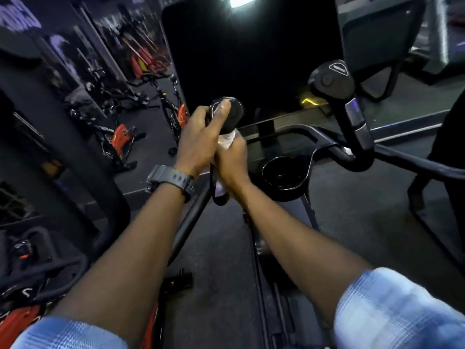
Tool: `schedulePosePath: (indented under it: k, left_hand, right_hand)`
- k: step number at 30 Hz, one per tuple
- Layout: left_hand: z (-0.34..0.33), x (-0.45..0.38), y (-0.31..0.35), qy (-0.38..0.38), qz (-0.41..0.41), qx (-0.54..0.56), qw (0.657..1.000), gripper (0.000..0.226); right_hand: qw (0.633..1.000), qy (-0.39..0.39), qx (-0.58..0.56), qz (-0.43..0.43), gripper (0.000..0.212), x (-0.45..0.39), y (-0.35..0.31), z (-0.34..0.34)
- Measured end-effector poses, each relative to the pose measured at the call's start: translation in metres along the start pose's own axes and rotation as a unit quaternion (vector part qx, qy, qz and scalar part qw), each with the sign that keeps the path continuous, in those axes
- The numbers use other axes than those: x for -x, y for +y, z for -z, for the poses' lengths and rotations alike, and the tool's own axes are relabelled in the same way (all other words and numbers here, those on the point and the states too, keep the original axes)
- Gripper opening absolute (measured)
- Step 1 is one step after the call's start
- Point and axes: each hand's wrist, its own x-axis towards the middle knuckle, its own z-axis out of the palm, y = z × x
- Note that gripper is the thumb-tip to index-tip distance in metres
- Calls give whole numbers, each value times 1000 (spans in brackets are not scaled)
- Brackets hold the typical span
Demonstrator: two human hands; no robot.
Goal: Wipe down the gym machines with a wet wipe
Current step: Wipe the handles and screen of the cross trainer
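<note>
Both hands close on the near upright handle of a black gym machine: the left hand (198, 137), wearing a dark grey plastic wristwatch (173, 178), curls round the black rounded handle top (229, 112) with its thumb laid over the cap, while the right hand (232, 159) grips the shaft just below, wrapped round a crumpled white wet wipe (227, 141) pressed against the handle. More of the wipe shows below the right wrist, against the bar.

Beside the right hand sits a round black cup holder (285, 173) moulded into the machine's console; something glints inside it, but what it holds cannot be made out.

On the far handle's black cap (338, 68) is a small line of pale lettering, too blurred to read; the print on the near cap is mostly hidden by the thumb.

A large black screen (251, 51) fills the upper middle, its top cut off. Orange-and-black spin bikes (120, 137) stand blurred at the left
</note>
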Motion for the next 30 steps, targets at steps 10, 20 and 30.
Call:
schedulePosePath:
  k: [10,20,30]
  left_hand:
    - [-22,11,-18,-12,-37,45,998,64]
    - [-24,13,-20,-13,-28,76,997,79]
    - [-28,20,-29,2,-20,115,993,88]
  right_hand:
    - [945,-97,307,52,36,39,122,24]
    - [752,-266,528,292,19,-33,131,44]
    - [962,-241,-23,-127,14,34,63,37]
